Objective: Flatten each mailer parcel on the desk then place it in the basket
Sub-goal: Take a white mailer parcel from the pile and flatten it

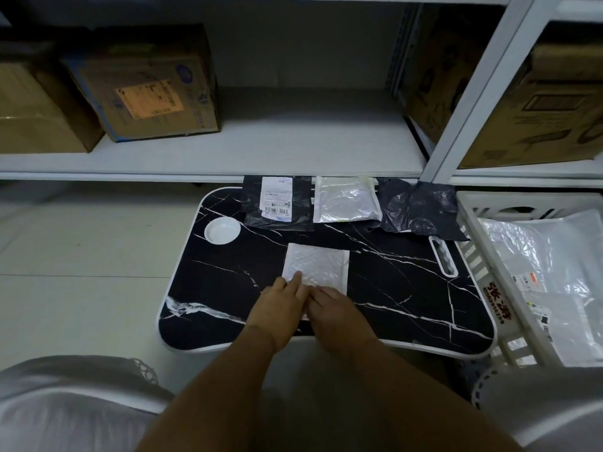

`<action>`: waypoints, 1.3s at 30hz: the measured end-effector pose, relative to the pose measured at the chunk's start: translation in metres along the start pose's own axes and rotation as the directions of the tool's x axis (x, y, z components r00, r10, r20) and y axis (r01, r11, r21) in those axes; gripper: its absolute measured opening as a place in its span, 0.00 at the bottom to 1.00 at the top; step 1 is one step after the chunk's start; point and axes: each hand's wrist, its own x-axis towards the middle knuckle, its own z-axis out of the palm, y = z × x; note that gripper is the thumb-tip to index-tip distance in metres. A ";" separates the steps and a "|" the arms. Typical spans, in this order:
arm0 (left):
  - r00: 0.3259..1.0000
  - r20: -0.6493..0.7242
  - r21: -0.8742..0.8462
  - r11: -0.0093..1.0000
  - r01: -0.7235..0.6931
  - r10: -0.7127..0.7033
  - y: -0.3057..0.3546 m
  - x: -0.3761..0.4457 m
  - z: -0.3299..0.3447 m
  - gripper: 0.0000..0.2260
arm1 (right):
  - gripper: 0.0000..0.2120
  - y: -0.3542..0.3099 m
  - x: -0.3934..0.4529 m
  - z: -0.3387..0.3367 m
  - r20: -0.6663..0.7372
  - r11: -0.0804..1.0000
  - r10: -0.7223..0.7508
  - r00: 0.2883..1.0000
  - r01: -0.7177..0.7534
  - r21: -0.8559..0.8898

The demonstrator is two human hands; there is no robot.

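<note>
1. Cardboard boxes [143, 86] sit on the shelf at far left, out of my way.
2. On the black marbled worktop [228, 288], a white round dish [222, 230] lies near the left edge.
3. Along the back edge wait a black labelled mailer [277, 203], a silvery mailer [346, 200] and a crumpled black mailer [421, 210].
4. My left hand [280, 308] lies flat, fingers straight, pressing the near edge of the white bubble mailer [316, 265] in the middle of the worktop.
5. My right hand [336, 311] presses just beside it, fingers also straight; neither grip is clamped on anything.
6. Risk as I judge it: both palms bear on one edge, so trapped air may push to the far end, or the slick parcel may skate away.
7. At far right the white basket [470, 203] already holds flattened parcels.
</note>
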 end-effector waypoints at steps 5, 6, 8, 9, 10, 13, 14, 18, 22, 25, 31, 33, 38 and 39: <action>0.999 -0.019 0.198 0.980 -0.029 0.034 -0.006 0.008 -0.006 0.27 | 0.17 0.015 0.024 -0.022 0.049 0.986 0.160 0.986 -0.157 -0.060; 0.999 -0.022 0.213 0.976 -0.035 0.041 -0.009 0.010 -0.006 0.26 | 0.21 0.018 0.022 -0.020 0.072 0.976 0.204 0.976 -0.197 -0.093; 0.999 0.014 0.201 0.979 -0.032 0.030 -0.012 0.012 -0.006 0.27 | 0.27 0.022 0.017 -0.016 0.181 0.962 0.264 0.947 -0.247 -0.114; 0.999 0.046 0.174 0.984 -0.027 0.019 -0.013 0.013 -0.004 0.27 | 0.28 0.023 0.014 -0.013 0.221 0.959 0.279 0.935 -0.259 -0.112; 0.997 0.079 0.134 0.991 -0.018 0.007 -0.013 0.014 -0.003 0.27 | 0.28 0.025 0.013 -0.011 0.235 0.959 0.282 0.930 -0.263 -0.109; 0.995 0.104 0.018 1.000 0.008 -0.009 -0.014 0.018 -0.002 0.27 | 0.27 0.026 0.014 -0.013 0.223 0.962 0.272 0.936 -0.255 -0.099; 0.996 0.085 -0.009 1.000 0.006 -0.005 -0.015 0.021 -0.004 0.27 | 0.27 0.026 0.015 -0.013 0.220 0.962 0.272 0.937 -0.258 -0.090; 0.996 -0.094 0.017 1.000 -0.010 0.012 -0.015 0.031 -0.013 0.18 | 0.18 0.029 0.032 -0.018 0.063 0.966 0.218 0.974 -0.207 -0.154; 0.994 -0.095 0.094 0.994 0.057 -0.048 -0.015 0.045 -0.011 0.25 | 0.23 0.037 0.048 -0.017 0.088 0.963 0.240 0.967 -0.226 -0.145; 0.994 0.078 0.065 0.995 0.077 -0.082 -0.021 0.049 -0.002 0.29 | 0.27 0.043 0.048 -0.010 0.225 0.956 0.288 0.931 -0.266 -0.120; 0.986 0.141 0.018 0.996 0.092 -0.094 -0.025 0.051 0.004 0.29 | 0.28 0.046 0.047 -0.009 0.266 0.956 0.292 0.919 -0.273 -0.104; 0.986 0.137 0.014 0.995 0.096 -0.097 -0.025 0.052 0.003 0.28 | 0.28 0.046 0.047 -0.008 0.265 0.957 0.290 0.920 -0.273 -0.100; 0.977 0.144 0.006 0.988 0.156 -0.155 -0.021 0.050 0.002 0.28 | 0.27 0.043 0.045 -0.006 0.239 0.950 0.314 0.919 -0.305 -0.073; 0.970 0.151 -0.003 0.981 0.195 -0.192 -0.018 0.048 0.001 0.28 | 0.27 0.040 0.043 -0.006 0.216 0.944 0.330 0.919 -0.327 -0.049</action>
